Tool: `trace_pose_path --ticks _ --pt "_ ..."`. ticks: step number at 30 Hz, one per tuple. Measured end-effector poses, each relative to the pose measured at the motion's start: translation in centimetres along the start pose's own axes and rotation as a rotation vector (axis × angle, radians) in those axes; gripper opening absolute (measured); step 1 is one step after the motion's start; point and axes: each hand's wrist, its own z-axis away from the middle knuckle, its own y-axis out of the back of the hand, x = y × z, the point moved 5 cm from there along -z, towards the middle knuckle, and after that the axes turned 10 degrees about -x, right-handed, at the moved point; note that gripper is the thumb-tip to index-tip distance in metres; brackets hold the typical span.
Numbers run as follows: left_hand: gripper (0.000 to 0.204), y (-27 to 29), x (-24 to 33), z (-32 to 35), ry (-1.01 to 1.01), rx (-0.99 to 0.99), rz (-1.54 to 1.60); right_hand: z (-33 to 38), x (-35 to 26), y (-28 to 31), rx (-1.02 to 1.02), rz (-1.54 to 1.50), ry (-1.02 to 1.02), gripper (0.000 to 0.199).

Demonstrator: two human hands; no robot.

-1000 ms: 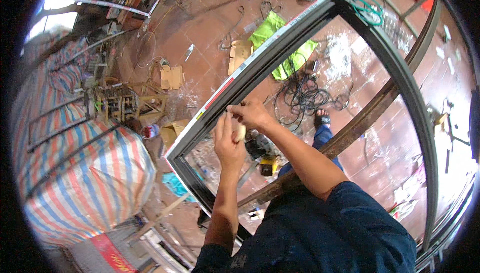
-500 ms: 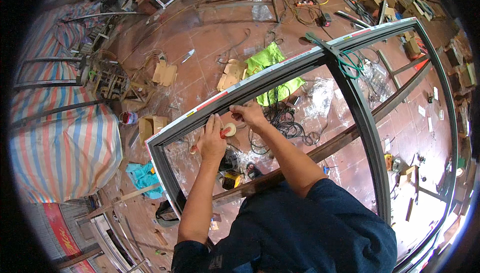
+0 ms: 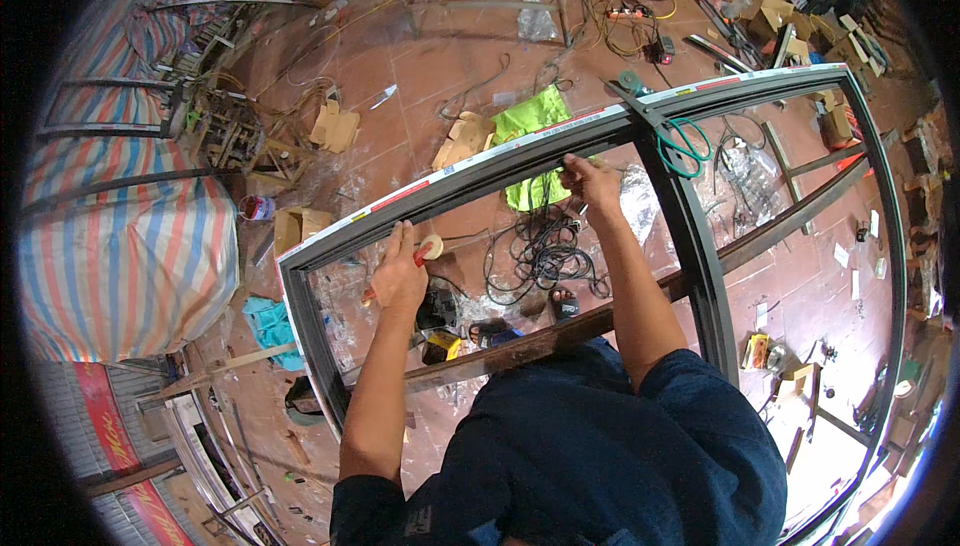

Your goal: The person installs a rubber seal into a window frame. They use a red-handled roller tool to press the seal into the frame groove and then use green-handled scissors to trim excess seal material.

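A large dark window frame (image 3: pixel 500 172) with a pale printed film along its outer edge lies across in front of me, its inside openings showing the floor. My left hand (image 3: pixel 398 281) holds a red-handled tool with a pale round head (image 3: pixel 433 247), like a mallet; its fingertips rest against the frame's long far bar. Farther right along that bar, my right hand (image 3: pixel 592 186) has its fingers pinched together at the inner edge. Whatever is between them is too small to make out. A green cord (image 3: pixel 690 151) loops over the frame's dividing bar.
A brown support bar (image 3: pixel 640 308) crosses beneath the frame. On the tiled floor lie black cables (image 3: pixel 550 251), a lime-green cloth (image 3: pixel 530 116) and cardboard boxes (image 3: pixel 465 139). A striped tarpaulin (image 3: pixel 130 256) covers a pile at left. A metal stand (image 3: pixel 480 4) is at the back.
My right hand has slid right along the far bar, away from my left hand. The left hand has shifted slightly left with the mallet-like tool. My view has shifted a little.
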Motion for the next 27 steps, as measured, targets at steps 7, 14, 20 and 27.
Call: trace_pose_path --ticks 7,14,20,27 --pt "0.066 0.1 -0.1 0.6 0.005 0.066 0.017 -2.9 -0.4 4.4 0.302 -0.192 0.193 0.028" --pt "0.068 -0.1 0.0 0.8 0.01 0.125 0.071 -4.3 -0.1 6.0 0.413 -0.251 0.254 0.034" --pt "0.075 -0.8 -0.4 1.2 0.065 0.189 0.248 -1.7 1.6 0.6 0.241 -0.051 0.287 0.038" --pt "0.081 -2.6 -1.2 1.0 0.062 0.212 0.407 3.1 8.6 -12.4 -0.04 0.102 0.096 0.042"
